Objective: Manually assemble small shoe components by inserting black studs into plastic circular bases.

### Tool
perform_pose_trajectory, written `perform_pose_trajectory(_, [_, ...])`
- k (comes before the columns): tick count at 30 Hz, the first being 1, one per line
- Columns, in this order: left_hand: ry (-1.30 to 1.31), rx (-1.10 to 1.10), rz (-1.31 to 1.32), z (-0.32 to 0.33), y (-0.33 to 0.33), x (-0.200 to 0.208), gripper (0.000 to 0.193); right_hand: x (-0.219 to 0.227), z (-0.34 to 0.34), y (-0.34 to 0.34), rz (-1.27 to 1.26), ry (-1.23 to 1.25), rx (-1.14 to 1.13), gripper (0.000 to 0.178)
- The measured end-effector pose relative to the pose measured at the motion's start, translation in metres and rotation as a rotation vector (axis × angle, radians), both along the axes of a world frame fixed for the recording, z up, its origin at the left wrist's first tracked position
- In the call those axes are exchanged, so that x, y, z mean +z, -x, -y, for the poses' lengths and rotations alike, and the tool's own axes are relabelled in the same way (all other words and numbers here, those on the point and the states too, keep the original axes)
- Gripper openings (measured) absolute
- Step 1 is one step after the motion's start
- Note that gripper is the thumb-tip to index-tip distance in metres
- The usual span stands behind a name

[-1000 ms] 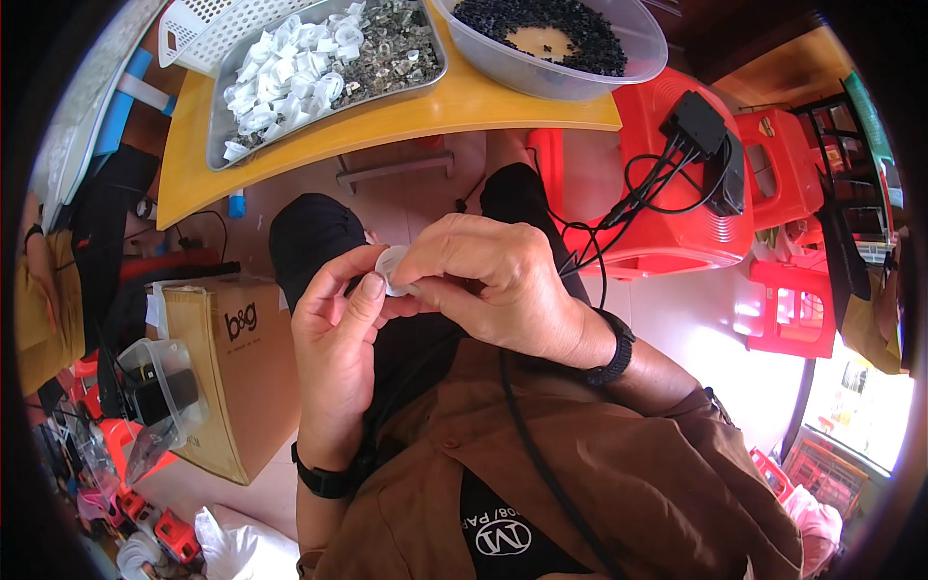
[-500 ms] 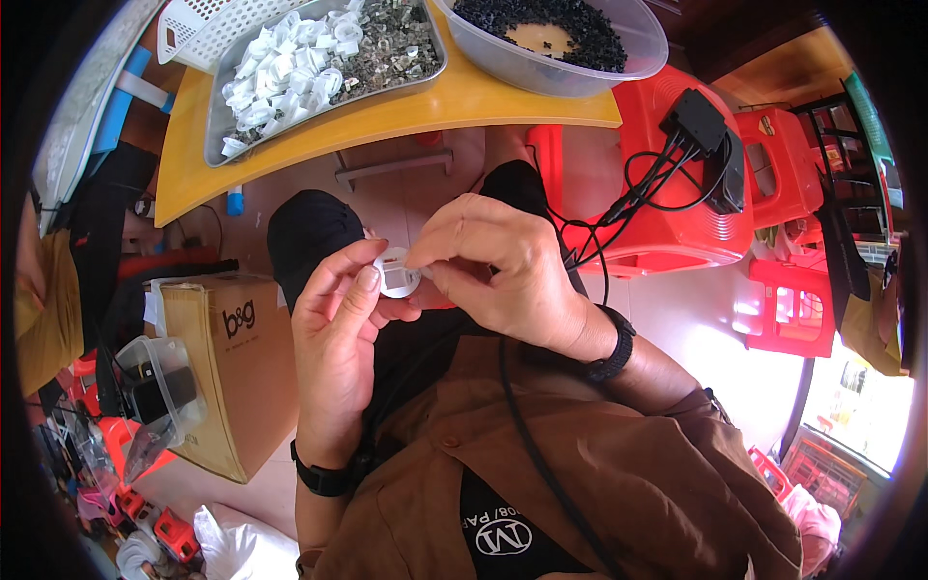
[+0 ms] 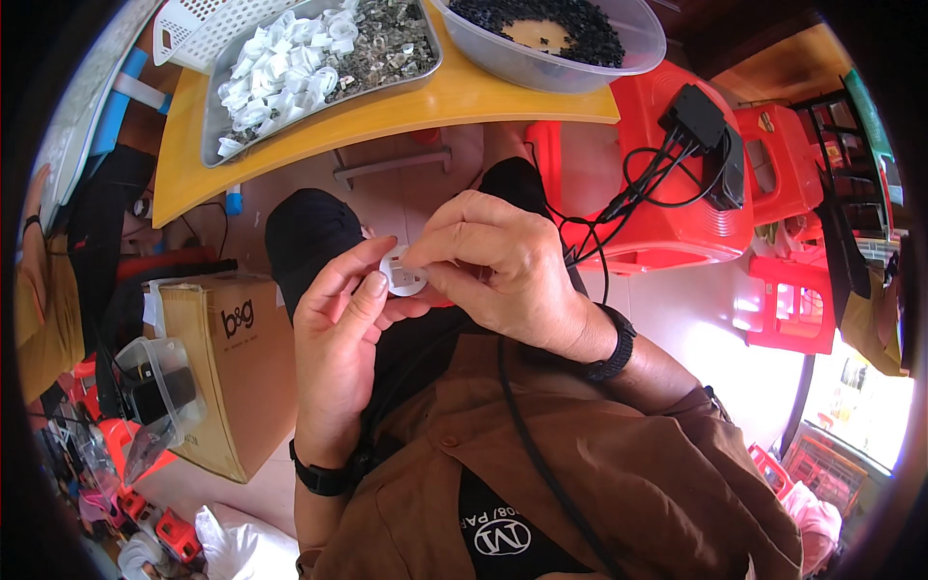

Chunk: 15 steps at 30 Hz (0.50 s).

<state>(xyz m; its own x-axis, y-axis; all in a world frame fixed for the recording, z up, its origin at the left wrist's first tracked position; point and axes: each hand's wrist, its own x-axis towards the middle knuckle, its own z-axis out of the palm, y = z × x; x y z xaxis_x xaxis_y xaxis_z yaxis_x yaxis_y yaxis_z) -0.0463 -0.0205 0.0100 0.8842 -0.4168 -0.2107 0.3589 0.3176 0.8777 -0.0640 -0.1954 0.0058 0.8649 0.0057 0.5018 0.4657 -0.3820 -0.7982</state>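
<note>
Above my lap, my left hand [image 3: 340, 304] grips a small round white plastic piece [image 3: 404, 281] with cut-outs by its edge, between thumb and fingers. My right hand [image 3: 498, 266] reaches over from the right, its thumb and forefinger pinched together at the piece's right edge. Whether a tiny part sits inside that pinch is hidden by the fingertips. On the yellow table [image 3: 483, 106] ahead lies a metal tray [image 3: 210, 126] with a heap of white plastic pieces [image 3: 290, 72] beside many small metal parts [image 3: 391, 48].
A clear plastic tub [image 3: 551, 79] of small black parts stands on the table's right, a white perforated basket [image 3: 179, 34] at its left. A red stool [image 3: 677, 222] bears a black box [image 3: 694, 116] with cables. Left of my legs stands a cardboard box [image 3: 242, 377]. Another person's arm [image 3: 37, 242] shows far left.
The round white piece has shifted slightly to the right and turned a little in my fingers. Both hands keep nearly the same place. At far left, the other person's arm has moved.
</note>
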Motion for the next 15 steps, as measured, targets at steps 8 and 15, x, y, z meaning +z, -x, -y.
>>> perform_pose_trajectory(8, [-0.025, -0.054, 0.042, -0.0006, 0.0003, -0.0004, 0.03, 0.0037, -0.0027, 0.0006, -0.023, -0.004, -0.022, 0.019])
perform_pose_trajectory(15, [-0.043, -0.014, 0.069, 0.0021, 0.0011, 0.0005, 0.026, 0.0037, -0.0051, 0.0004, -0.006, 0.026, -0.048, 0.018])
